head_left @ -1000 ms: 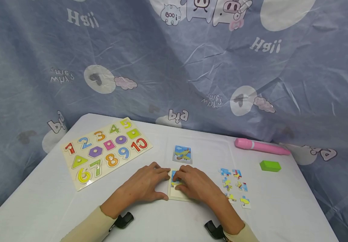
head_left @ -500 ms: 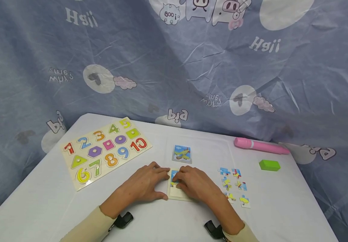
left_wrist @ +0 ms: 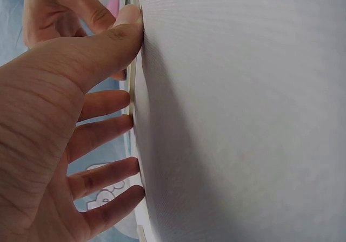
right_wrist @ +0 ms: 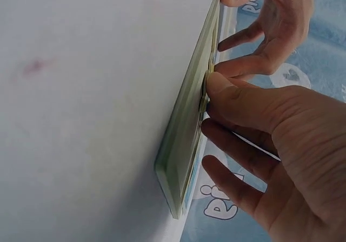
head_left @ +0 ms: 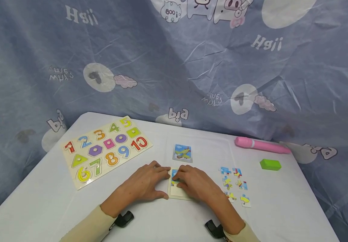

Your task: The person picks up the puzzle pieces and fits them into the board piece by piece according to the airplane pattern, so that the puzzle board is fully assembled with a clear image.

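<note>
A small wooden jigsaw tray lies on the table, with a few blue and yellow pieces in its upper left part. My left hand rests at the tray's left edge, fingers spread, thumb near the lower corner. In the left wrist view the thumb and fingertips touch that edge. My right hand is over the tray and covers its right side. Seen from the right wrist, thumb and index finger pinch a jigsaw piece right at the tray's surface, its picture hidden; the other fingers reach loosely past.
Above the tray lies an airplane picture card. Several loose jigsaw pieces are laid out in rows to the right. A number-and-shape board is at left. A pink marker-shaped stick and a green block lie at far right.
Both hands stay in nearly the same place. The right fingers shift slightly over the tray, showing a little more of its lower part than one second ago.
</note>
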The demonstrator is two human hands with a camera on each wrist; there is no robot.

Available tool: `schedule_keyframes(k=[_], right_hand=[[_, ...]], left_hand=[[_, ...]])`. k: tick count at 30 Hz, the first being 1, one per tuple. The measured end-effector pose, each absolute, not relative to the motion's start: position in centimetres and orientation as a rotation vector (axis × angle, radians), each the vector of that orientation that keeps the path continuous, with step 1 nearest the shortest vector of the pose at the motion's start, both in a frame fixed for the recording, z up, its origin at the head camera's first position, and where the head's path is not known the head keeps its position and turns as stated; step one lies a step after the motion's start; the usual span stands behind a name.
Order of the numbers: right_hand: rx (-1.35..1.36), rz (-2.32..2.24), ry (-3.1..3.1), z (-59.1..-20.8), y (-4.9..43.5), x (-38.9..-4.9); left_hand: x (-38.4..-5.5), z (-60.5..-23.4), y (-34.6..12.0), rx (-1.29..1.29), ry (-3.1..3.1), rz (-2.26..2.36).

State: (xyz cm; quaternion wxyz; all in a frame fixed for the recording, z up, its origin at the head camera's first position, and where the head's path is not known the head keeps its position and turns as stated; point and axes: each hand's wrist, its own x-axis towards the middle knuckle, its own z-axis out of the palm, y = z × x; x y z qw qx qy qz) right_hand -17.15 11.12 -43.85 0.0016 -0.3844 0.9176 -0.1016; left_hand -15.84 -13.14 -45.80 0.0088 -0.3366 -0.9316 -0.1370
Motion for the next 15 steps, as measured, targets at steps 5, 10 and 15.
schedule_keyframes(k=[5,10,15], right_hand=[[-1.219,-0.303,2.893,-43.7,11.0,-17.0],[-1.217,-0.281,2.899,-43.64,10.99,-17.0],[-1.174,-0.308,2.877,-43.46,11.25,-17.09]], left_hand=[[-15.89,-45.75,-13.08,-1.055,-2.91,-0.42],[-15.82,-45.76,-13.04,-1.049,-2.906,-0.415],[-15.84,-45.79,-13.01,-1.05,-2.906,-0.417]])
